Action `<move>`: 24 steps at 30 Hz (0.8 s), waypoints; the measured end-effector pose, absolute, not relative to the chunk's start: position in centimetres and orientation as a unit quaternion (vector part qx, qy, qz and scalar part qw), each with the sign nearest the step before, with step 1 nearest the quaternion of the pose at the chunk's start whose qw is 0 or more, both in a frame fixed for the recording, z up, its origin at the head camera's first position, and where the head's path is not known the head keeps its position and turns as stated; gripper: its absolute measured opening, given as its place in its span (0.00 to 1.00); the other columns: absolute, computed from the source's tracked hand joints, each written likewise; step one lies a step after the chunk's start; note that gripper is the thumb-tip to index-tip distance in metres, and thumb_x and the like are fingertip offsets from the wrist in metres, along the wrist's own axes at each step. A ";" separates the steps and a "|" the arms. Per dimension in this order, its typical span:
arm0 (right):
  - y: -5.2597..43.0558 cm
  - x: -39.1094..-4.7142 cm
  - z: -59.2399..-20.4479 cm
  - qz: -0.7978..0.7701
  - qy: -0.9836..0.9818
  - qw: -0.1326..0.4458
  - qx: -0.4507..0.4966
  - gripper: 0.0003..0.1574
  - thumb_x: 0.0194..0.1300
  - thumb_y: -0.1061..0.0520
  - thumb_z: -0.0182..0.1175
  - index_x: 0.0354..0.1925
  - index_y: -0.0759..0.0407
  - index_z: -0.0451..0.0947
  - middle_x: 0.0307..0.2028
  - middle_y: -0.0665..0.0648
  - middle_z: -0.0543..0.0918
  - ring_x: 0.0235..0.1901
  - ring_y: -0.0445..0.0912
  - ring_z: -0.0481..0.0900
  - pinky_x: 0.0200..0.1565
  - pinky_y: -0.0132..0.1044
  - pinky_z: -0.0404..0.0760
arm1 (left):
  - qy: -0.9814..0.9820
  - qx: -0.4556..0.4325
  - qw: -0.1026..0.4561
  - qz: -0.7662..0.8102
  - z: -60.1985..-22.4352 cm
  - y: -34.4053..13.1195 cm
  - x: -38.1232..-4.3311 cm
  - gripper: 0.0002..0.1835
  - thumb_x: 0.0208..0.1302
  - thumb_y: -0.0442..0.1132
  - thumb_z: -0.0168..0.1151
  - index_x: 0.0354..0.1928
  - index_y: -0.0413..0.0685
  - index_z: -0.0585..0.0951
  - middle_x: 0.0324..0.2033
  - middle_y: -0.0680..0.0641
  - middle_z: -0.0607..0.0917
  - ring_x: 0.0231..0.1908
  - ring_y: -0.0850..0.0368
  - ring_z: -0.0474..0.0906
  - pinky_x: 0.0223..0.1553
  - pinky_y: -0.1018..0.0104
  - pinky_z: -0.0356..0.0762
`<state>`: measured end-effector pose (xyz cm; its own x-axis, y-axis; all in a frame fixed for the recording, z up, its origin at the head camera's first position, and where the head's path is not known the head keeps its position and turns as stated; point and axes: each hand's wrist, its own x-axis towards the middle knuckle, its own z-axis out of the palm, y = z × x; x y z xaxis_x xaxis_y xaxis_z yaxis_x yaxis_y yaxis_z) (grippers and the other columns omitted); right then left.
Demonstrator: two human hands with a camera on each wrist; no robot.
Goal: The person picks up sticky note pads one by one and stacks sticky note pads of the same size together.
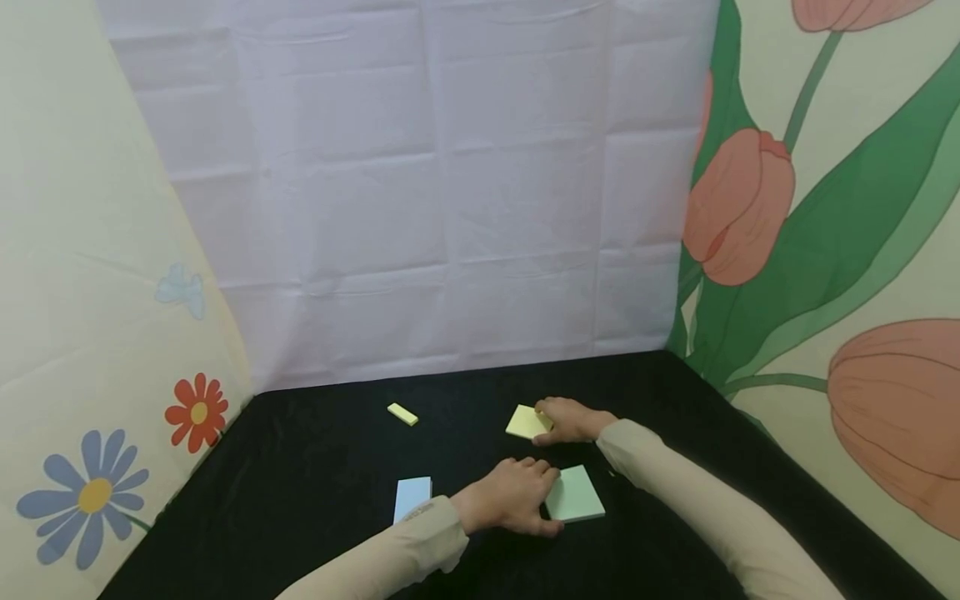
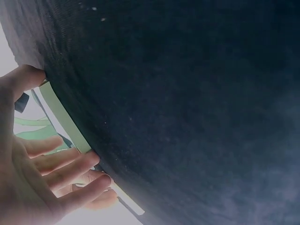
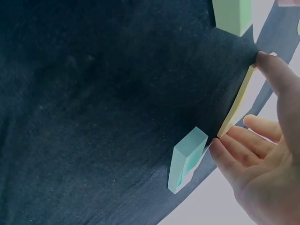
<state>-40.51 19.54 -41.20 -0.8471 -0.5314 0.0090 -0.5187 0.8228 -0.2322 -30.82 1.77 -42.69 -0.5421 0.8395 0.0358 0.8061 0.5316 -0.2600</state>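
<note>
In the head view my left hand [image 1: 513,497] grips a mint-green sticky note pad [image 1: 576,495] by its left side. The left wrist view has the thumb at one end of the green pad [image 2: 65,117] and fingertips at the other. Farther back, my right hand [image 1: 572,421] holds a pale yellow sticky note pad [image 1: 525,422] from the right. Thumb and fingertips sit at opposite ends of the yellow pad [image 3: 239,98] in the right wrist view. A teal pad [image 3: 187,157] stands close by those fingertips; the right sleeve mostly hides it in the head view.
A light blue pad [image 1: 411,496] lies left of the left hand, partly covered by the sleeve. A narrow yellow pad [image 1: 402,414] lies at the back left. Everything rests on a black cloth [image 1: 315,475]. A white sheet [image 1: 450,208] hangs behind, with flower-printed cloth [image 1: 795,292] at the sides.
</note>
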 end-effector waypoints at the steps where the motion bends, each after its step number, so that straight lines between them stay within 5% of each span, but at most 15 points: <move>1: 19.6 -40.5 -41.2 -0.114 0.955 0.029 -0.274 0.36 0.61 0.45 0.70 0.56 0.69 0.73 0.42 0.59 0.78 0.35 0.47 0.70 0.39 0.41 0.72 | -0.872 -0.471 0.079 0.109 -42.7 1.8 -30.8 0.37 0.61 0.71 0.57 0.60 0.51 0.76 0.50 0.54 0.80 0.43 0.64 0.76 0.33 0.72 0.74; 24: 20.3 -40.7 -41.8 -0.112 0.952 0.014 -0.285 0.36 0.61 0.44 0.69 0.55 0.69 0.73 0.40 0.56 0.76 0.34 0.46 0.69 0.37 0.39 0.71 | -0.879 -0.462 0.067 0.092 -42.7 2.6 -30.7 0.37 0.58 0.69 0.61 0.58 0.48 0.76 0.45 0.53 0.80 0.39 0.63 0.73 0.34 0.72 0.73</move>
<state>-40.74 20.33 -41.78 -0.8377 -0.5449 0.0370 -0.5386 0.8130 -0.2212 -30.66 2.65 -42.72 -0.5636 0.8254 0.0336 0.8007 0.5558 -0.2235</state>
